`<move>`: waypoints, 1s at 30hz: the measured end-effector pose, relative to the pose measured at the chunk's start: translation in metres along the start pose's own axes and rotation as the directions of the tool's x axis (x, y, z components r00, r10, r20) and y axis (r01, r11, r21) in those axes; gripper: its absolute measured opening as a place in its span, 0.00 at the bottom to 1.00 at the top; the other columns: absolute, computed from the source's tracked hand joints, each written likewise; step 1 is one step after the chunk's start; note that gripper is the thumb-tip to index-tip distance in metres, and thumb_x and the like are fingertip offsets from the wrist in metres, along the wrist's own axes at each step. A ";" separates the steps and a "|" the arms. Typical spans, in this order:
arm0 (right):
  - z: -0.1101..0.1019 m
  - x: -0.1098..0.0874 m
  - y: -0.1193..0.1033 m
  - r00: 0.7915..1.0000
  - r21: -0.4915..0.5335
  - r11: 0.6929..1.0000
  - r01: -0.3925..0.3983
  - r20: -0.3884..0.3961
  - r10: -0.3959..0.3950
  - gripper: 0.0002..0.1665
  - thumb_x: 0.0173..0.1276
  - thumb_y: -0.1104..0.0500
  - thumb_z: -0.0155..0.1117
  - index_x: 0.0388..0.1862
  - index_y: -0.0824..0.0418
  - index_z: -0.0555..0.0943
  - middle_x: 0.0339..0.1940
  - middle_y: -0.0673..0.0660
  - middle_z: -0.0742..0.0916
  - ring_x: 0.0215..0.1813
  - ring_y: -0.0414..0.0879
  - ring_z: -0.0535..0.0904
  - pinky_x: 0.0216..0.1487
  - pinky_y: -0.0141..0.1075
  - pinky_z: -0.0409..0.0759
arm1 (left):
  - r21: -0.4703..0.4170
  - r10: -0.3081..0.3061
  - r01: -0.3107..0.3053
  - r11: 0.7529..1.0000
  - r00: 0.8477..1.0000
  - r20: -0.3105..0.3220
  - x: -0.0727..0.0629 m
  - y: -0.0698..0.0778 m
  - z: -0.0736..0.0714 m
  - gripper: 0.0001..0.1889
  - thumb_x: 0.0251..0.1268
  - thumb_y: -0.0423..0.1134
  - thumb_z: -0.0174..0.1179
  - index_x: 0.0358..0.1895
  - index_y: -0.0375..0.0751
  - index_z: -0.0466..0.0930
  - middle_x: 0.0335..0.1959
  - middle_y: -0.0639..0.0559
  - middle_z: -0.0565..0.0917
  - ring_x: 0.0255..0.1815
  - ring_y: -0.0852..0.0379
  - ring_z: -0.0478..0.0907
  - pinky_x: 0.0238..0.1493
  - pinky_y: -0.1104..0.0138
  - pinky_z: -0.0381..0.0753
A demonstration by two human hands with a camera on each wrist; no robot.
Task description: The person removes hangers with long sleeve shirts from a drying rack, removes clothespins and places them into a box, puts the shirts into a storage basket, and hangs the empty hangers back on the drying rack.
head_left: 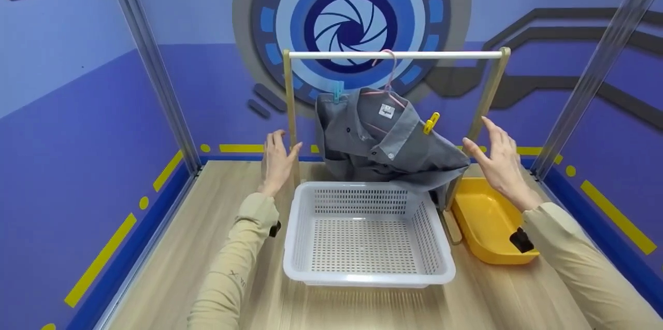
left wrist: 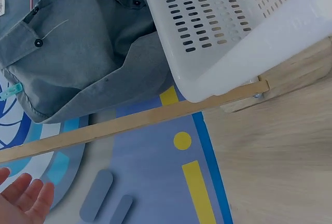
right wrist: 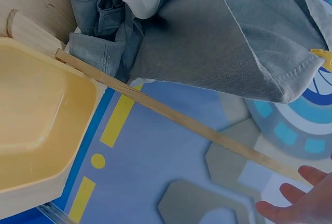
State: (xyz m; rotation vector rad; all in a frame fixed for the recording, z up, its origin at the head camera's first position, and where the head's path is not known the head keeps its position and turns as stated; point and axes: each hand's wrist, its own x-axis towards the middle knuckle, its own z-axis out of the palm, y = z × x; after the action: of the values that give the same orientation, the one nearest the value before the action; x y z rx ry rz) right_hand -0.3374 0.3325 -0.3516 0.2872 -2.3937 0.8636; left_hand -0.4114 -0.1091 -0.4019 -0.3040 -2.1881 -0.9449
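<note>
A grey button-up shirt (head_left: 383,138) hangs tilted on a pink hanger (head_left: 392,73), hooked over the white rod of a wooden clothes rack (head_left: 440,55). A light-blue clothespin (head_left: 337,91) sits on one shoulder and a yellow clothespin (head_left: 431,123) on the other. Beside the rack's left post, my left hand (head_left: 277,161) is raised with fingers extended; the left wrist view shows a gap between its fingertips (left wrist: 40,195) and the post. My right hand (head_left: 500,161) is spread near the right post (head_left: 489,91), holding nothing; whether it touches the wood is unclear.
A white perforated basket (head_left: 370,279) stands in front of the rack, with the shirt's lower edge reaching its back rim. Right of it lies a yellow tub (head_left: 492,226), partly under my right forearm. Printed blue walls and metal frame posts (head_left: 150,60) enclose the wooden table (head_left: 171,268).
</note>
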 end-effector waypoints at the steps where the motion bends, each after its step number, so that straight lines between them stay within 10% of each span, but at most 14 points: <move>1: 0.001 0.000 0.000 1.000 0.001 1.000 -0.001 0.005 0.001 0.39 0.66 0.43 0.52 0.71 0.55 0.53 0.67 0.66 0.59 0.63 0.66 0.51 0.56 0.62 0.45 | 0.001 -0.005 0.005 1.000 1.000 0.002 0.000 0.000 0.001 0.23 0.58 0.40 0.62 0.51 0.29 0.66 0.45 0.37 0.70 0.47 0.43 0.67 0.48 0.57 0.67; 30: 0.023 0.003 0.000 0.989 0.041 0.999 0.015 0.150 -0.021 0.36 0.68 0.43 0.50 0.68 0.61 0.57 0.59 0.68 0.68 0.57 0.64 0.61 0.52 0.59 0.56 | -0.273 -0.142 0.158 0.949 0.987 0.080 0.015 -0.023 0.020 0.21 0.59 0.37 0.60 0.51 0.28 0.66 0.47 0.33 0.69 0.50 0.43 0.67 0.52 0.58 0.63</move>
State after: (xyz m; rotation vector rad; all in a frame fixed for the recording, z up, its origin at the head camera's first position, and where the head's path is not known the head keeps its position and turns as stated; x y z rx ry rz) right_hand -0.3502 0.3181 -0.3643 0.4018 -2.5101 0.9119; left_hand -0.4435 -0.1120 -0.4128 -0.3035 -2.1536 -1.3503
